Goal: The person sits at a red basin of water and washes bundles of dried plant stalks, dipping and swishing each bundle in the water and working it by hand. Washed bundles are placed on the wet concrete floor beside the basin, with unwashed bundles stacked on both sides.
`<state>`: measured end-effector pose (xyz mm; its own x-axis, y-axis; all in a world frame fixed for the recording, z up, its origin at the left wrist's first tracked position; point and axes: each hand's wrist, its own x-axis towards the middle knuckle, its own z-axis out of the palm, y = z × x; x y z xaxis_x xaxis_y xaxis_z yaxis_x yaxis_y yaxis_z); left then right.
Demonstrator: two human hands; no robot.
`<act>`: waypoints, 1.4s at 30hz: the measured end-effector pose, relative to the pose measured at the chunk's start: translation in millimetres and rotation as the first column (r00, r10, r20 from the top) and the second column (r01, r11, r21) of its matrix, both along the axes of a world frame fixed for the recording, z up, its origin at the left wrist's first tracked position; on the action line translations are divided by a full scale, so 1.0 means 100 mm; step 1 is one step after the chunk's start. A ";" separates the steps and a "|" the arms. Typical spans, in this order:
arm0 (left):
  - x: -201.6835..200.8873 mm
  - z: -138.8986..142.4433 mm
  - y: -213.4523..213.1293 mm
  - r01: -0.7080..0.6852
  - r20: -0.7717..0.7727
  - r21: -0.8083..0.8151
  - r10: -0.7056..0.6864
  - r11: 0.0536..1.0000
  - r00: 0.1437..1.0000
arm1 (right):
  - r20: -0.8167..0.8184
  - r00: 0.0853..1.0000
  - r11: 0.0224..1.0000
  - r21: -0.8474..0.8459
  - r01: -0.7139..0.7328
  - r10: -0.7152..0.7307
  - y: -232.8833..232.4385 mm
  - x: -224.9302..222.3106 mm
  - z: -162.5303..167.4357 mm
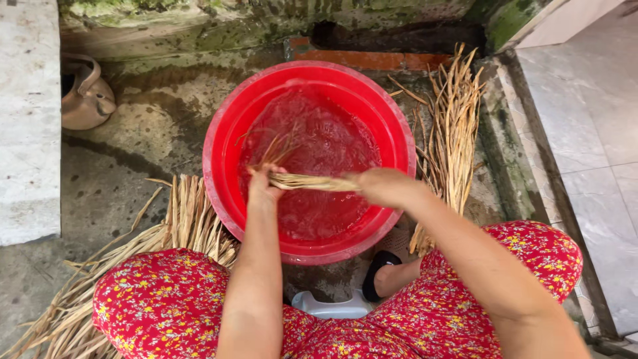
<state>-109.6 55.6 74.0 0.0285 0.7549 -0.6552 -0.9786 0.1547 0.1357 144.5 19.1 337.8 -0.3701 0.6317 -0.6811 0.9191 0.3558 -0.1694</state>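
A round red basin holds water and stands on wet concrete in front of me. Over it I hold a small bundle of pale dried straw strips stretched level between both hands. My left hand grips one end, where loose strands fan out towards the water. My right hand is closed on the other end. My knees, in red flowered cloth, frame the bottom of the view.
A heap of dry straw lies left of the basin, another pile to its right. A brown clay jug sits at far left by a white slab. A mossy wall runs behind; pale tiles lie at right. A white stool edge shows below.
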 end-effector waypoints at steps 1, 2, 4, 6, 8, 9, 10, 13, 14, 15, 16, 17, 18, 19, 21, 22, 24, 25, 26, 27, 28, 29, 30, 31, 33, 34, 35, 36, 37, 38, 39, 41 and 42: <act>-0.14 0.06 0.07 -0.053 -0.033 -0.031 0.052 0.998 0.998 | 0.059 0.995 0.995 -0.042 0.088 -0.086 0.05 0.14 0.19; -0.21 0.10 0.09 -0.104 -0.066 -0.067 0.100 0.992 0.993 | 0.086 0.987 0.990 -0.026 0.136 -0.134 0.08 0.28 0.34; -0.16 0.29 0.12 -0.006 -0.075 -0.045 0.002 0.999 0.997 | 0.081 0.982 0.985 0.013 0.173 -0.173 0.13 0.57 0.48; -0.06 0.62 0.15 0.077 -0.154 0.033 -0.071 0.996 0.986 | -0.030 0.975 0.973 0.059 0.223 -0.222 0.23 0.90 0.51; 0.00 0.99 0.08 0.237 -0.311 0.281 -0.145 0.930 0.939 | -0.318 0.913 0.948 0.102 0.301 -0.256 0.32 1.35 0.51; -0.02 1.19 0.06 0.363 -0.402 0.450 -0.178 0.816 0.898 | -0.516 0.827 0.929 0.144 0.340 -0.223 0.36 1.62 0.54; -0.03 1.38 0.04 0.424 -0.466 0.480 -0.186 0.768 0.865 | -0.541 0.784 0.860 0.197 0.472 -0.306 0.43 1.93 0.61; -0.05 1.80 -0.04 0.551 -0.584 0.519 -0.200 0.653 0.787 | -0.821 0.443 0.570 0.183 0.801 -0.359 0.41 2.66 0.63; -0.05 1.88 -0.06 0.587 -0.614 0.523 -0.204 0.618 0.763 | -0.868 0.347 0.519 0.125 0.845 -0.356 0.38 2.84 0.55; -0.05 1.92 -0.09 0.606 -0.646 0.478 -0.212 0.636 0.733 | -0.906 0.246 0.467 0.061 0.882 -0.346 0.36 3.00 0.44; -0.06 1.94 -0.12 0.623 -0.678 0.430 -0.221 0.653 0.701 | -0.934 0.142 0.415 -0.008 0.910 -0.327 0.33 3.17 0.31; -0.07 1.92 -0.14 0.637 -0.709 0.381 -0.231 0.670 0.666 | -0.927 0.169 0.394 0.025 0.919 -0.334 0.29 3.31 0.11; -0.07 1.89 -0.17 0.631 -0.711 0.350 -0.242 0.693 0.661 | -0.918 0.195 0.373 0.056 0.926 -0.345 0.26 3.42 -0.15; -0.10 1.82 -0.20 0.627 -0.712 0.315 -0.259 0.713 0.652 | -0.908 0.211 0.371 0.068 0.926 -0.361 0.25 3.49 -0.47; -0.14 1.67 -0.26 0.626 -0.714 0.242 -0.301 0.741 0.632 | -0.812 0.284 0.285 0.152 0.947 -0.510 0.12 3.62 -1.10; -0.18 1.59 -0.29 0.624 -0.712 0.210 -0.320 0.753 0.625 | -0.593 0.569 0.341 0.459 0.820 -0.570 0.12 3.65 -1.41; -0.29 1.43 -0.37 0.615 -0.712 0.142 -0.351 0.776 0.608 | -0.591 0.462 0.319 0.336 0.886 -0.662 -0.07 3.60 -2.00; -0.36 1.37 -0.41 0.608 -0.715 0.106 -0.364 0.787 0.596 | -0.455 0.445 0.341 0.296 0.892 -0.771 -0.14 3.55 -2.23; -0.44 1.30 -0.44 0.597 -0.719 0.070 -0.374 0.799 0.586 | -0.304 0.425 0.358 0.252 0.899 -0.853 -0.18 3.48 -2.43; -0.52 1.25 -0.47 0.584 -0.720 0.053 -0.374 0.810 0.584 | -0.341 0.440 0.380 0.231 0.896 -0.830 -0.27 3.39 -2.57; -0.61 1.21 -0.52 0.568 -0.722 0.035 -0.372 0.822 0.584 | -0.378 0.457 0.406 0.210 0.889 -0.805 -0.35 3.32 -2.69; -0.70 1.16 -0.55 0.549 -0.723 0.019 -0.368 0.836 0.585 | -0.364 0.426 0.373 0.211 0.904 -0.828 -0.37 3.26 -2.76; -0.77 1.12 -0.56 0.523 -0.730 0.000 -0.358 0.852 0.583 | -0.351 0.396 0.339 0.215 0.916 -0.849 -0.40 3.21 -2.81; -0.85 1.08 -0.58 0.495 -0.737 -0.018 -0.346 0.869 0.581 | -0.338 0.367 0.307 0.219 0.926 -0.867 -0.42 3.15 -2.83; -0.98 1.01 -0.66 0.446 -0.739 -0.032 -0.321 0.894 0.592 | -0.372 0.331 0.227 0.296 0.928 -0.867 -0.50 3.04 -2.85; -1.02 0.97 -0.67 0.429 -0.735 -0.022 -0.305 0.903 0.605 | -0.391 0.316 0.187 0.334 0.924 -0.864 -0.54 2.98 -2.87; -1.05 0.94 -0.67 0.412 -0.732 -0.007 -0.285 0.911 0.618 | -0.399 0.347 0.206 0.355 0.912 -0.849 -0.60 2.91 -2.90; -1.08 0.92 -0.66 0.412 -0.726 -0.007 -0.288 0.911 0.625 | -0.388 0.371 0.233 0.357 0.905 -0.844 -0.66 2.84 -2.95; -1.09 0.89 -0.66 0.408 -0.718 -0.008 -0.289 0.913 0.633 | -0.374 0.392 0.265 0.347 0.900 -0.840 -0.71 2.80 -2.99; -1.12 0.88 -0.69 0.399 -0.709 -0.014 -0.291 0.917 0.643 | -0.349 0.418 0.307 0.330 0.893 -0.839 -0.76 2.78 -3.05; -1.15 0.87 -0.72 0.398 -0.709 -0.007 -0.286 0.917 0.645 | -0.316 0.457 0.370 0.298 0.880 -0.832 -0.79 2.78 -3.10; -1.25 0.90 -0.70 0.387 -0.714 0.007 -0.267 0.922 0.647 | -0.281 0.514 0.450 0.262 0.854 -0.811 -0.77 2.86 -3.15; -1.33 0.94 -0.70 0.351 -0.711 0.014 -0.237 0.936 0.661 | -0.269 0.536 0.481 0.246 0.842 -0.801 -0.72 2.93 -3.15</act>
